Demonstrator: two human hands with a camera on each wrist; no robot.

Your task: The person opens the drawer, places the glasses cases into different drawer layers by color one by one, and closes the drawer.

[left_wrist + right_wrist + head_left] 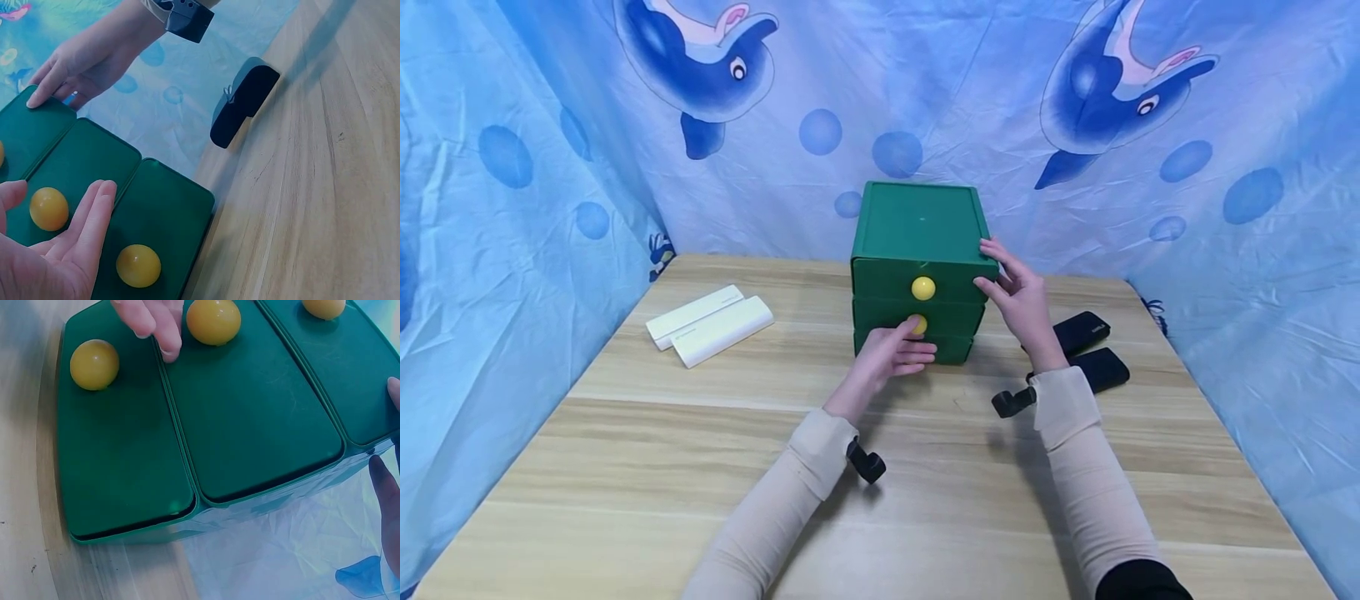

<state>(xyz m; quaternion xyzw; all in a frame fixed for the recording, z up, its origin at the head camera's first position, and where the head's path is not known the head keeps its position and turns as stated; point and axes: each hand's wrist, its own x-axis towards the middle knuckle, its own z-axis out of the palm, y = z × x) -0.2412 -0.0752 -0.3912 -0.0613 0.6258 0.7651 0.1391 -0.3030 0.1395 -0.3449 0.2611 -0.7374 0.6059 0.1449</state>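
Note:
A green drawer cabinet (921, 221) with three stacked drawers and yellow ball knobs stands at the back of the table. My left hand (886, 354) is at the middle drawer's knob (49, 209), its thumb on one side and its straight fingers on the other. Gaps show between that hand and the knob in the left wrist view. At the cabinet's upper right corner, my right hand (1018, 296) rests its thumb on the top drawer's front and its fingers along the side. The top knob (923, 288) and bottom knob (94, 365) are untouched.
Two white rectangular devices (722, 331) lie on the wooden table (940, 508) to the left. Two black ones (1101, 370) lie at the right, partly behind my right wrist. A blue dolphin-print curtain (880, 92) surrounds the table.

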